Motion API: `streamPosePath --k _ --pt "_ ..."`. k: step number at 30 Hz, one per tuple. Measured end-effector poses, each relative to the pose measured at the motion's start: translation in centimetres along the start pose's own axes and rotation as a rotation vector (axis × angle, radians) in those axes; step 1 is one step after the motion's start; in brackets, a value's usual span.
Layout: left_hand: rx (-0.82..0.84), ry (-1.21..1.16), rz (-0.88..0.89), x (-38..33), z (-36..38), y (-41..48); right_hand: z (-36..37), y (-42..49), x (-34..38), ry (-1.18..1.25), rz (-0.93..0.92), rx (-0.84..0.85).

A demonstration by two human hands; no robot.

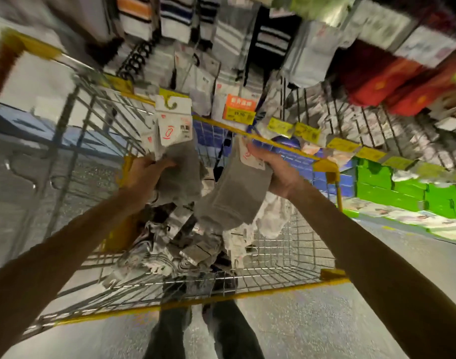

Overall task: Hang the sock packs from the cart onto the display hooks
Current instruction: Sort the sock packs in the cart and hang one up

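Observation:
My left hand (pixel 148 171) grips a bunch of grey sock packs (pixel 179 161), their white header cards with hanger hooks pointing up. My right hand (pixel 276 168) holds another grey sock pack (pixel 237 195) by its white card, the socks hanging down. Both hands are above the wire cart (pixel 286 257), which has a yellow rim and holds a heap of loose grey and white sock packs (pixel 185 244). Beyond the cart, the display (pixel 221 45) carries hanging striped, grey and white socks. The picture is blurred by motion.
Red sock packs (pixel 392 81) hang at upper right over a wire grid panel (pixel 351 117) with yellow price tags. Green boxes (pixel 392 187) line the lower shelf on the right. My legs (pixel 203 330) stand behind the cart on a grey floor.

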State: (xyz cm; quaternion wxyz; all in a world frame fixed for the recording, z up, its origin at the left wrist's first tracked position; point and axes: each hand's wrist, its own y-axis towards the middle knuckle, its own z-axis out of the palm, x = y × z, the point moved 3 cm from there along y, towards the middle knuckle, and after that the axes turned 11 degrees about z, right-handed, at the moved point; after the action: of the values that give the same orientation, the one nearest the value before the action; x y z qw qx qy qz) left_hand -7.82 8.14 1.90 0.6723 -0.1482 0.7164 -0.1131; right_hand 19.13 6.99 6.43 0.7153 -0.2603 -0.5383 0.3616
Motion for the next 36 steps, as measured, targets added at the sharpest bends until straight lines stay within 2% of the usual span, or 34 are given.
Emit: streamPosePath --k 3,7,9,12,17,21,25,28,32,36 --pt "0.150 -0.037 0.085 -6.1 2.0 -1.7 2.6 -3.2 3.7 -0.046 -0.054 0.027" --pt "0.318 -0.082 0.181 -12.8 3.1 -4.3 6.1 -7.4 8.4 -0.270 -0.214 0.059" --pt "0.328 -0.089 0.184 -15.4 3.1 -4.8 7.4 -9.1 10.2 -0.381 -0.300 0.013" --pt "0.329 -0.143 0.157 -19.9 2.4 -5.3 8.9 -13.0 13.4 -0.481 -0.435 -0.142" --pt "0.346 -0.168 0.253 -29.4 2.6 -8.9 11.3 -20.3 18.6 -0.507 -0.534 -0.280" --pt "0.472 -0.275 0.323 -35.5 3.8 -12.1 13.0 -25.2 21.8 -0.427 -0.588 -0.305" --pt "0.592 -0.150 0.420 -39.1 4.1 -14.7 14.2 -29.8 24.1 -0.383 -0.641 -0.293" --pt "0.571 -0.154 0.426 -40.7 4.6 -15.6 14.6 -32.3 25.0 -0.335 -0.671 -0.309" --pt "0.477 -0.206 0.470 -42.9 5.3 -16.6 15.0 -34.6 25.1 -0.265 -0.793 -0.420" --pt "0.388 -0.260 0.426 -44.3 4.9 -16.8 14.4 -35.1 24.0 -0.275 -0.787 -0.302"
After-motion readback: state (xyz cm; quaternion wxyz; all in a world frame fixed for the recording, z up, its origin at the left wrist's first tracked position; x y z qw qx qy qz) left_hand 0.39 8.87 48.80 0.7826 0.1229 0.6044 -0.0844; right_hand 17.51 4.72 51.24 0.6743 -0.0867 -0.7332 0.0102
